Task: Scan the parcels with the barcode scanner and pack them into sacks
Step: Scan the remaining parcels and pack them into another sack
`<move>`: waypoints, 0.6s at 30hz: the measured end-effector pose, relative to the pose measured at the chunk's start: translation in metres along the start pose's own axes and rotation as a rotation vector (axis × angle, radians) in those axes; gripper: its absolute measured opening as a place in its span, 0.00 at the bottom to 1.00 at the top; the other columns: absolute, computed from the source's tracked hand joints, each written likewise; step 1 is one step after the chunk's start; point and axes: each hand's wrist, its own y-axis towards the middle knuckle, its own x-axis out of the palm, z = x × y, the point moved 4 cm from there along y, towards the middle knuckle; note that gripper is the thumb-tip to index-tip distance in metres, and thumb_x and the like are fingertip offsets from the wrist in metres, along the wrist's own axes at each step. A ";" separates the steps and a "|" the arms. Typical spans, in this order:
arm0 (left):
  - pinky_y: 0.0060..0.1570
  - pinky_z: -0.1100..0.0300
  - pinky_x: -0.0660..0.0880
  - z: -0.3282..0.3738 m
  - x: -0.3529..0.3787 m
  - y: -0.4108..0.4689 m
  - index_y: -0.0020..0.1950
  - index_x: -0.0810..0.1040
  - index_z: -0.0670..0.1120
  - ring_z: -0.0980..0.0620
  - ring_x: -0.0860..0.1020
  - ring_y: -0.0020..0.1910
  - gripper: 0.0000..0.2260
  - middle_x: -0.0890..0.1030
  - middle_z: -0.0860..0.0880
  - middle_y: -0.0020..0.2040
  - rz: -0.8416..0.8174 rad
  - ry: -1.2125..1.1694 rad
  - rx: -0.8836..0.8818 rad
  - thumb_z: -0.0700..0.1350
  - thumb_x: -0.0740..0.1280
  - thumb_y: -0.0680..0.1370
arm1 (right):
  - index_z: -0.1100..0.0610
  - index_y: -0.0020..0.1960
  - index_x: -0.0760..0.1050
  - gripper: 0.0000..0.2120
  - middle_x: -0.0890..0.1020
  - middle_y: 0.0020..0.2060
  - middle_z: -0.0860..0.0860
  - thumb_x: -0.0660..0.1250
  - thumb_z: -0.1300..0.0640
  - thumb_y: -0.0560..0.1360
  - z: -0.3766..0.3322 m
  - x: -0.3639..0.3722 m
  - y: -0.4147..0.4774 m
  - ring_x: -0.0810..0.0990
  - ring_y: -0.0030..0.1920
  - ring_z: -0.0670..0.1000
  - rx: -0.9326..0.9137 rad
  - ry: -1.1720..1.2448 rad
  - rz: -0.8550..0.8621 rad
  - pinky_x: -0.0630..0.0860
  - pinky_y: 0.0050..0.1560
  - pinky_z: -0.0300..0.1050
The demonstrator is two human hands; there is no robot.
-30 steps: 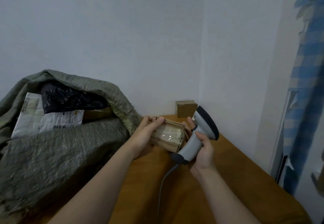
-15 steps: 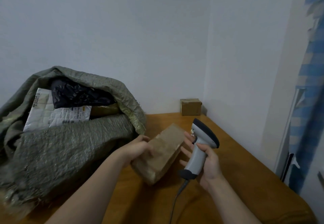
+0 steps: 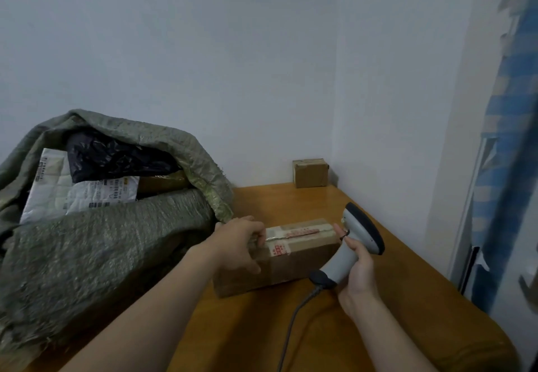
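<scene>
Brown parcel (image 3: 288, 258) with red-printed tape — grey-and-black scanner (image 3: 353, 242), olive-green sack (image 3: 110, 243), blue-checked curtain (image 3: 506, 138).

It looked like a makeshift parcel-sorting corner in a plain room — a woven sack (image 3: 110, 249) stuffed with mailers, a wooden desk (image 3: 407, 307), bare white walls (image 3: 203, 66).

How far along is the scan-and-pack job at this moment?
Done: the green sack holds at least a white mailer and a black bag. In hand: the left hand grips a taped brown box on the table, while the right hand holds the scanner beside it; whether it has been scanned cannot be told. Left: packing this box, and the small box by the wall.
</scene>
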 end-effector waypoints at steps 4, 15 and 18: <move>0.61 0.49 0.65 0.016 0.006 0.012 0.61 0.66 0.63 0.50 0.65 0.64 0.25 0.72 0.60 0.65 0.230 0.259 0.122 0.52 0.75 0.69 | 0.48 0.60 0.85 0.14 0.83 0.60 0.55 0.63 0.52 0.80 -0.010 -0.015 0.000 0.81 0.60 0.59 -0.015 0.049 0.070 0.79 0.54 0.55; 0.73 0.43 0.70 0.061 0.047 0.047 0.78 0.59 0.62 0.42 0.60 0.74 0.43 0.58 0.50 0.75 0.139 0.002 0.081 0.56 0.79 0.70 | 0.45 0.64 0.82 0.15 0.79 0.65 0.53 0.62 0.52 0.81 -0.021 -0.031 -0.007 0.79 0.64 0.60 -0.089 0.101 0.092 0.77 0.63 0.59; 0.73 0.43 0.68 0.066 0.059 0.050 0.77 0.59 0.62 0.40 0.60 0.75 0.42 0.56 0.52 0.75 0.139 -0.158 0.126 0.63 0.77 0.68 | 0.46 0.63 0.83 0.15 0.80 0.64 0.54 0.62 0.50 0.81 -0.018 -0.029 -0.009 0.79 0.62 0.62 -0.043 0.106 0.058 0.79 0.60 0.60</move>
